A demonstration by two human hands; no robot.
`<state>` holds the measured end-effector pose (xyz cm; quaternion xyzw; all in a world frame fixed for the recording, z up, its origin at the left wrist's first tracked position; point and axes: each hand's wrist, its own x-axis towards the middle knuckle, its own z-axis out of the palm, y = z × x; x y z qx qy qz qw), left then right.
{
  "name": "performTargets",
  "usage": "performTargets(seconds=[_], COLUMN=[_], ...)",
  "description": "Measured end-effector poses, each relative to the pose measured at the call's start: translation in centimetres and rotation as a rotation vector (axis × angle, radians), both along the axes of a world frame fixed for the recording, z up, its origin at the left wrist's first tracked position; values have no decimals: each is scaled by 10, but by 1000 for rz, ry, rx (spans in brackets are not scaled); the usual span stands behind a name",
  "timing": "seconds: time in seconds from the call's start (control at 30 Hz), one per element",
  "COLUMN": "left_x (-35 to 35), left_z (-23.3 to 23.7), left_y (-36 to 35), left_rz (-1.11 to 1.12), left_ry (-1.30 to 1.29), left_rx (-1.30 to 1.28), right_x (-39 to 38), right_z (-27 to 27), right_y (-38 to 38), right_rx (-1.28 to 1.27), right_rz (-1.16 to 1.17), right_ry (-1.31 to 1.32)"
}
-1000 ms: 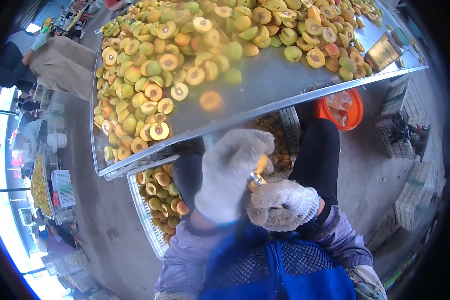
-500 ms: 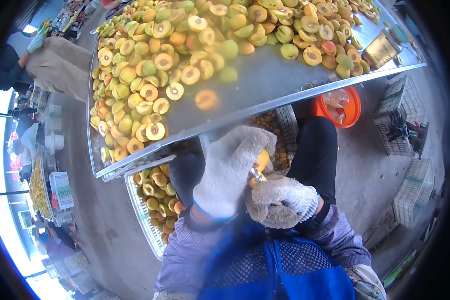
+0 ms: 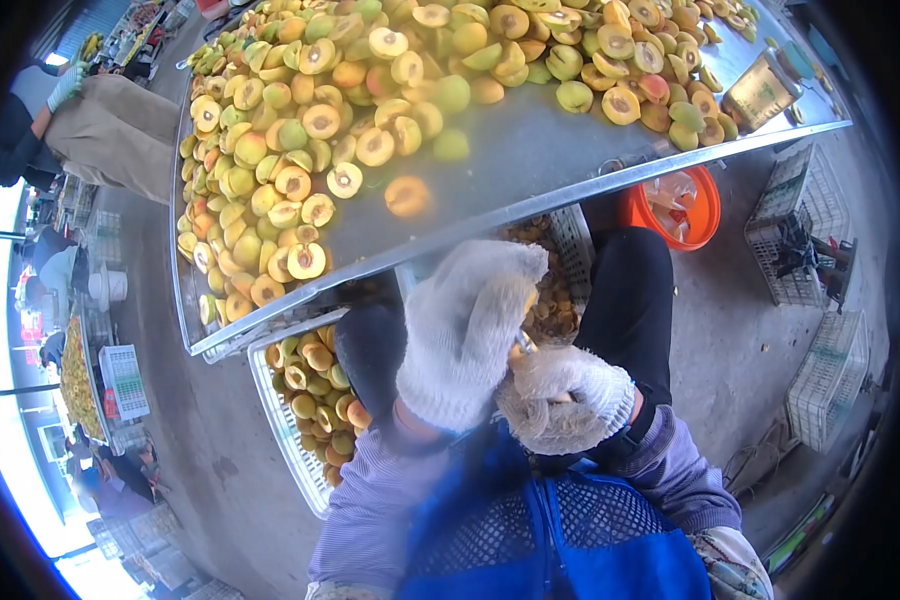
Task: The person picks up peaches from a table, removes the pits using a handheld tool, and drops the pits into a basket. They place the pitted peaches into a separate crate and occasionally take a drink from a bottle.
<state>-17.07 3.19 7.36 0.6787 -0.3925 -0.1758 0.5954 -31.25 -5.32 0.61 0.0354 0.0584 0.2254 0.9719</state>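
My left hand (image 3: 467, 335), in a whitish knit glove, is closed around a peach half (image 3: 530, 302). Only a thin yellow strip of the fruit shows beside the fingers. My right hand (image 3: 567, 402), gloved the same way, is wrapped around a small metal-tipped hand tool (image 3: 523, 343). The tool's bright tip points up toward the fruit, and the glove hides most of its handle. Both hands are close together above my lap, just in front of the metal table (image 3: 500, 195). Many halved peaches (image 3: 300, 130) are heaped on that table, some with pits showing.
A white crate (image 3: 270, 400) of peach halves stands left of my legs. Between my knees is another crate (image 3: 573, 255) with fruit pieces. An orange bucket (image 3: 708, 210), a clear container (image 3: 760, 95) and stacked crates (image 3: 825, 380) are at right. A person (image 3: 110, 130) stands at left.
My left hand has turned and shifted slightly, so less of the peach half shows. The tool tip has moved a little right and up, and my right hand stays near it.
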Motion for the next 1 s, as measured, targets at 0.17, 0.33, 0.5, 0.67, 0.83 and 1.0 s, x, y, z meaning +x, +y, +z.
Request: performTargets(seconds=[0.17,0.33,0.5,0.67,0.83,1.0], left_x=[8,1,5,-11,-10,31], left_z=[-2,3,-9,7,-7,-20], left_y=[-3,-7,-1,-2,-16,23], left_rz=[-117,-75,-193,-75,150,94], left_ry=[430,335,301,845,1143,-328], left_rx=[154,152,18,-39,-47,257], right_x=[6,-10,-10,-16,-10,-16], right_z=[35,-7,-26,-5,11,-1], right_y=[4,2,5,3,4,-4], right_rx=[-520,-218,34,-95,-13,-420], right_rz=[-134,-169,-150,-205,-159,-220], right_ry=[353,11,-137,-83,54,82])
